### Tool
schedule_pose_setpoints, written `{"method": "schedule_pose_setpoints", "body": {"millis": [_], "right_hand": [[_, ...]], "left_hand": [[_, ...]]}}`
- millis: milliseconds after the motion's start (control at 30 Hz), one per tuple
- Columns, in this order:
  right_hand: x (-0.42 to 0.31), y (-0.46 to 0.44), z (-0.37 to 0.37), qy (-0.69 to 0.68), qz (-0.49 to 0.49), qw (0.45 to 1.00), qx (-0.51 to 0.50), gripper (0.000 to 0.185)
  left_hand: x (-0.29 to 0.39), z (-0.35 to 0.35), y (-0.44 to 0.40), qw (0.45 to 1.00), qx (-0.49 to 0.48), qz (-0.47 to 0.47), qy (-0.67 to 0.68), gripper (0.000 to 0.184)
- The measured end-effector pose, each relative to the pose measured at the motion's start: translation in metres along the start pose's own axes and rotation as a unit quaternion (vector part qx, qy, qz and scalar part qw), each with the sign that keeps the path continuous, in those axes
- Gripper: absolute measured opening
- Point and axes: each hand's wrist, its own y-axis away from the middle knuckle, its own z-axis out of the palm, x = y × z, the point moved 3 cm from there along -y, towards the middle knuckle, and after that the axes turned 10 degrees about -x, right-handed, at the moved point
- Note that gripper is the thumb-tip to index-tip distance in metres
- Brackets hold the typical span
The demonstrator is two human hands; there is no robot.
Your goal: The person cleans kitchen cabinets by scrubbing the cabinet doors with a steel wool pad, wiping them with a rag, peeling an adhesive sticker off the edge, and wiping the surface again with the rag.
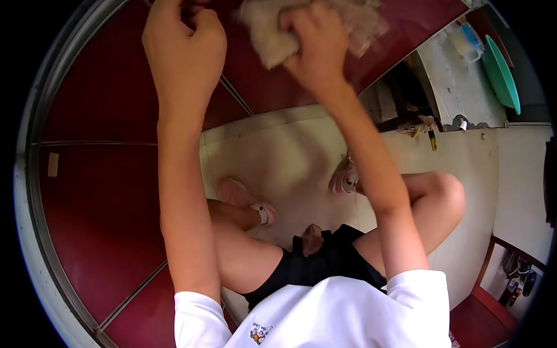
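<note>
My right hand (318,46) is closed on a crumpled, pale beige cloth (266,36), which lies against a glossy dark red panel (261,87). Both the hand and the cloth are blurred by motion. My left hand (187,43) is at the top edge, left of the cloth, in front of the red panels. Its fingers are curled in and partly cut off by the frame, so anything in them is hidden.
Metal strips (235,95) divide the red panels. On the right, a worn counter (458,81) bears a green basin (500,75) and a plastic jug (466,43) with a blue top. My feet rest on the pale tiled floor (272,145).
</note>
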Motion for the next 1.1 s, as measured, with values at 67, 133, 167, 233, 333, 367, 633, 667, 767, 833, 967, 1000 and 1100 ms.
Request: {"method": "schedule_pose_setpoints", "body": {"millis": [67,133,167,233,333,367,633,667,767,833,967,1000,1100], "right_hand": [[0.011,0.046,0.042,-0.032,-0.01,0.999,-0.034,0.034],[0.032,0.107,0.081,-0.03,-0.003,0.989,-0.145,0.033],[0.051,0.15,0.108,-0.025,-0.016,0.986,-0.165,0.032],[0.08,0.215,0.135,-0.078,-0.02,0.977,-0.196,0.029],[0.088,0.213,0.124,-0.142,0.005,0.96,-0.243,0.027],[0.085,0.203,0.116,-0.15,0.02,0.947,-0.284,0.027],[0.058,0.012,-0.041,-0.047,-0.036,0.998,0.014,0.027],[0.055,-0.009,-0.053,-0.053,-0.074,0.993,0.072,0.027],[0.047,-0.042,-0.076,-0.048,-0.127,0.974,0.181,0.026],[0.057,-0.02,-0.058,-0.015,-0.089,0.984,0.156,0.027],[0.104,0.117,0.028,-0.113,0.096,0.989,-0.002,0.031],[0.117,0.16,0.05,-0.098,0.107,0.989,-0.019,0.03],[0.152,0.268,0.104,-0.042,0.253,0.963,-0.089,0.028]], "left_hand": [[-0.006,-0.003,0.001,0.998,-0.021,-0.055,-0.027,0.031],[-0.02,-0.004,0.001,0.994,-0.043,-0.071,-0.067,0.032],[-0.023,-0.003,0.001,0.995,-0.043,-0.067,-0.064,0.032],[-0.019,-0.001,0.003,0.995,-0.035,-0.036,-0.082,0.032],[-0.011,0.003,0.0,0.995,-0.022,-0.064,-0.075,0.03],[-0.011,0.001,-0.001,0.993,-0.021,-0.081,-0.084,0.03],[-0.012,0.002,0.0,0.992,-0.021,-0.077,-0.1,0.029],[-0.012,0.001,0.0,0.992,-0.02,-0.075,-0.104,0.029],[-0.011,0.004,0.003,0.992,-0.012,-0.088,-0.094,0.029],[-0.019,0.005,0.001,0.993,-0.013,-0.054,-0.107,0.03],[-0.015,0.009,0.002,0.994,-0.008,-0.059,-0.091,0.029],[-0.014,0.009,0.002,0.993,-0.012,-0.046,-0.11,0.028],[-0.016,0.01,0.0,0.992,-0.005,-0.042,-0.123,0.028]]}}
